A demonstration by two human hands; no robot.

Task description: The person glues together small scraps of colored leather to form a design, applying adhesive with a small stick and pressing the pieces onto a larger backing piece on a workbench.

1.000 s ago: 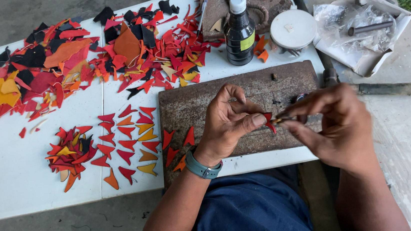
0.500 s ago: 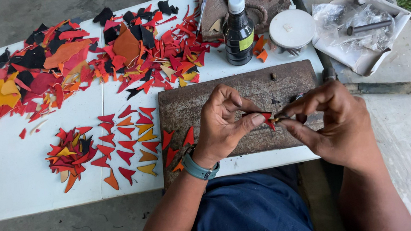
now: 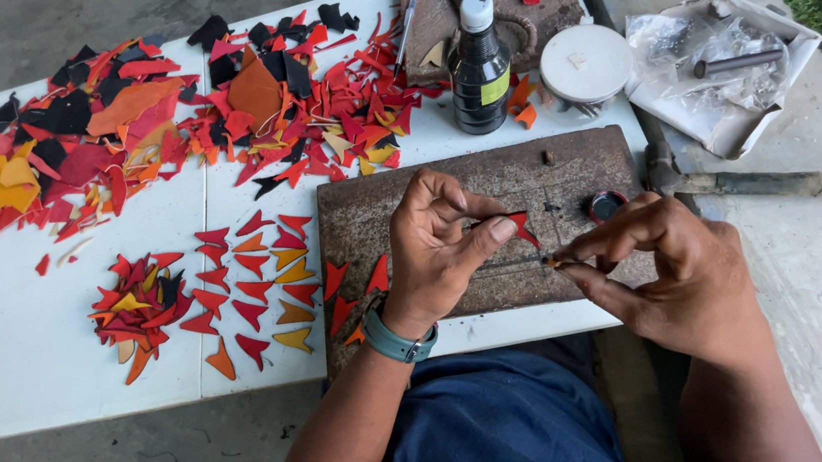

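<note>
I work at a white folding table (image 3: 61,355) set on bare concrete, with a rusty metal plate (image 3: 379,214) at its near edge, heaps of red, orange and black scraps (image 3: 121,138) across the far side, and a dark bottle (image 3: 478,64), a white lid (image 3: 584,64) and a hammer (image 3: 758,184) to the right. Free tabletop lies at the near left, beside rows of cut pieces (image 3: 255,276). As half a second ago, my left hand (image 3: 438,253) pinches a red cut piece (image 3: 521,225) over the plate while my right hand (image 3: 676,271) grips a thin tool (image 3: 515,264) just below it, scarcely shifted.
</note>
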